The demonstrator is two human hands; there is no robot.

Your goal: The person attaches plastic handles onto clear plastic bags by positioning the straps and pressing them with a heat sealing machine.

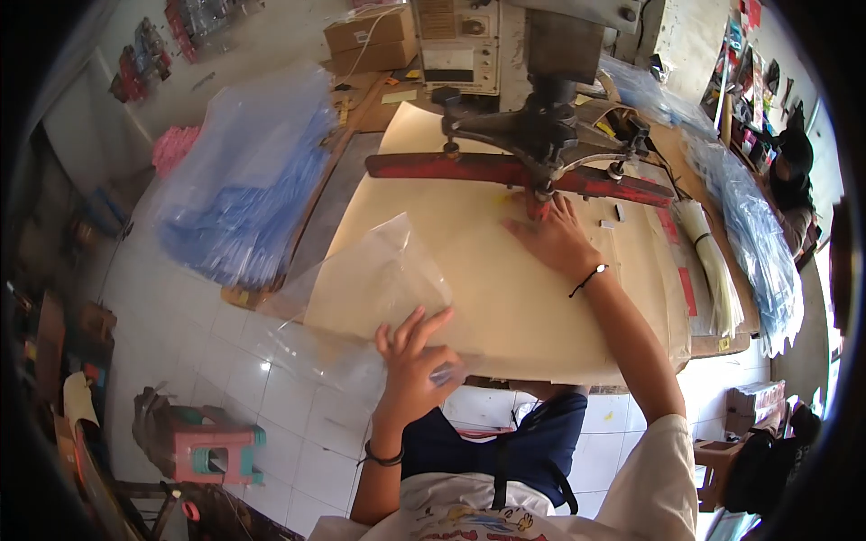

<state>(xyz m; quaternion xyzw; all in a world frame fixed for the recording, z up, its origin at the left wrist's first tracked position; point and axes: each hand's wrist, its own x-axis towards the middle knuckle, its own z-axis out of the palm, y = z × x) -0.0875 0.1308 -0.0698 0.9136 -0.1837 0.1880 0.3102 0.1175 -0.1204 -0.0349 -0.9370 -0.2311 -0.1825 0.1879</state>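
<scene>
My left hand (413, 368) is at the front edge of the table, thumb and index finger pinched on a clear plastic sheet (372, 275), other fingers raised. The sheet spreads up and left, partly over a tan board (505, 316) that covers the worktop. My right hand (561, 242) lies on the board with fingers stretched out, holding nothing I can see. Its fingertips reach close to the long red bar (424, 167) of a press, beside a small red part. Two small metal pieces (606, 224) rest to the right of that hand.
A thick pile of bluish plastic sheets (244, 180) overhangs the table's left side. At the right are a bundle of pale strips (713, 270) and more blue plastic (753, 243). A control box (458, 54) stands behind. Plastic stools (212, 446) are on the floor.
</scene>
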